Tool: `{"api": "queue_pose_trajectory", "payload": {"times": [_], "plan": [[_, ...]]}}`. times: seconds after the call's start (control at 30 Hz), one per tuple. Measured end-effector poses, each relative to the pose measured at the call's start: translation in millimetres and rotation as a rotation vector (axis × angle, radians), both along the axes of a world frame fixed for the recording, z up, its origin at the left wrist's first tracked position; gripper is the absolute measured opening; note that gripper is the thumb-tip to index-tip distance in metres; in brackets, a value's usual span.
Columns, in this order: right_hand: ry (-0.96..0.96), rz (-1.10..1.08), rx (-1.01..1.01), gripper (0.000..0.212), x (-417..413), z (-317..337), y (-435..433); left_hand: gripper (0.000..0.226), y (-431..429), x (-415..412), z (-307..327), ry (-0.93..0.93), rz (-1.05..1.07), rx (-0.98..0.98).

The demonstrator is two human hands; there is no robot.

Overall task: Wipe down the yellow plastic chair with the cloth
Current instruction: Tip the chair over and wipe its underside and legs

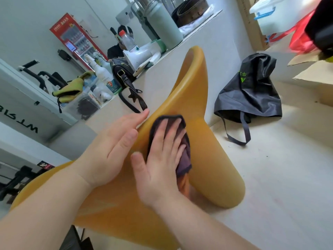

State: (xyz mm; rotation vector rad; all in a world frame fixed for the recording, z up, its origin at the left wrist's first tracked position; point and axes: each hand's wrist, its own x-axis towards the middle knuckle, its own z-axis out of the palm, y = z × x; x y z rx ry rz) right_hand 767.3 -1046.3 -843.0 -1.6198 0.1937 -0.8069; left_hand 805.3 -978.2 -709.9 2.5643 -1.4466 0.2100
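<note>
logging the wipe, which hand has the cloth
The right hand, pressed flat on the purple cloth; the left hand touches only the yellow chair.

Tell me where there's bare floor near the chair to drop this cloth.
Bare floor lies between the chair and the black bag, wider on the bag's near side. The ledge behind is crowded with spray bottle, handbag and flask.

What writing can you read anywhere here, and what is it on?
"WT": black letters on the white panel; the rest unclear.
Red drinks fridge: white header characters, too blurred.
Spray bottle label: too small.
Black bag: green print, unreadable.
</note>
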Motion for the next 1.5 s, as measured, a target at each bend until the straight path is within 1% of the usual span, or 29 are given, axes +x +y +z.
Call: {"api": "queue_pose_trajectory", "payload": {"times": [0.07,0.1,0.13,0.17,0.2,0.23,0.27,0.3,0.33,0.4,0.47,0.53,0.6,0.63,0.67,0.73,0.83,0.9,0.97,1.03,1.1,1.13,1.2,1.27,1.33,1.5], "plan": [[-0.011,-0.063,-0.003,0.091,15.7,10.4,-33.9,0.057,0.2,12.8,-8.8,-0.016,-0.009,0.047],[-0.019,-0.088,0.011,0.094,25.4,16.7,-56.7,0.061,-2.2,19.4,-8.4,0.048,0.052,0.037],[-0.026,-0.097,0.042,0.096,34.7,22.6,-80.4,0.071,-7.4,23.2,-6.2,0.11,0.162,-0.007],[-0.035,-0.092,0.076,0.095,42.1,27.5,-101.2,0.077,-8.4,27.1,-6.8,0.136,0.217,-0.034],[-0.056,-0.082,0.11,0.097,47.1,30.0,-116.0,0.07,-7.6,21.8,-6.4,0.087,0.176,-0.024],[-0.089,-0.07,0.138,0.103,50.2,29.3,-123.3,0.058,-4.4,14.8,-7.8,0.031,0.102,-0.01],[-0.121,-0.065,0.152,0.108,50.3,26.7,-122.5,0.054,-2.3,6.2,-7.6,-0.008,0.067,-0.017],[-0.136,-0.079,0.147,0.11,48.2,23.5,-115.4,0.053,-1.3,1.4,-6.3,0.011,0.07,-0.068],[-0.128,-0.104,0.132,0.106,45.4,19.3,-102.8,0.053,0.7,-5.9,-3.9,-0.014,0.083,-0.115],[-0.052,-0.139,0.086,0.092,36.4,9.2,-66.3,0.052,0.5,-2.4,-8.5,-0.08,0.099,-0.241],[-0.013,-0.127,0.039,0.091,21.9,-2.7,-24.7,0.051,0.6,0.7,-9.0,-0.146,0.135,-0.286],[-0.02,-0.045,0.013,0.094,4.5,-15.8,15.9,0.053,4.3,-1.8,-10.5,-0.184,0.185,-0.251],[0.001,0.046,0.009,0.093,-9.0,-25.9,43.7,0.06,7.8,-2.6,-7.3,-0.218,0.274,-0.113],[0.02,0.055,0.002,0.091,-11.8,-28.3,48.6,0.065,9.2,-3.1,-6.1,-0.23,0.31,-0.043],[0.033,0.036,-0.012,0.089,-11.1,-29.3,47.4,0.066,10.4,-5.9,-4.0,-0.231,0.321,0.008],[0.031,-0.044,-0.024,0.085,-0.6,-24.9,29.0,0.062,14.4,-12.2,-2.3,-0.218,0.289,0.024],[0.012,-0.15,0.092,0.085,25.0,-2.3,-24.2,0.056,21.7,-23.3,-3.2,-0.222,0.296,0.021],[-0.026,-0.196,0.161,0.096,39.4,12.3,-61.9,0.057,27.9,-28.3,-4.8,-0.212,0.329,0.031],[-0.08,-0.204,0.181,0.108,47.2,18.2,-82.9,0.056,34.9,-31.8,-6.0,-0.193,0.339,0.03],[-0.097,-0.236,0.169,0.109,46.8,17.3,-74.3,0.055,42.4,-32.1,-6.2,-0.173,0.348,0.012],[-0.046,-0.248,0.159,0.1,38.2,11.9,-36.8,0.052,48.9,-29.8,-5.0,-0.165,0.362,-0.027],[-0.026,-0.215,0.16,0.098,30.0,7.4,-11.0,0.049,51.9,-28.0,-4.2,-0.165,0.364,-0.054],[-0.021,-0.111,0.094,0.097,8.4,-6.4,41.9,0.041,55.6,-25.9,-2.7,-0.146,0.362,-0.103],[-0.006,-0.008,0.041,0.093,-8.1,-20.4,75.8,0.034,55.9,-27.1,-3.7,-0.074,0.356,-0.133],[0.014,0.018,0.04,0.092,-8.6,-29.4,82.4,0.034,54.1,-29.2,-6.2,-0.03,0.347,-0.144],[-0.046,-0.123,0.065,0.086,19.1,-25.3,36.6,0.035,44.6,-28.9,-8.7,-0.01,0.346,-0.193]]}}
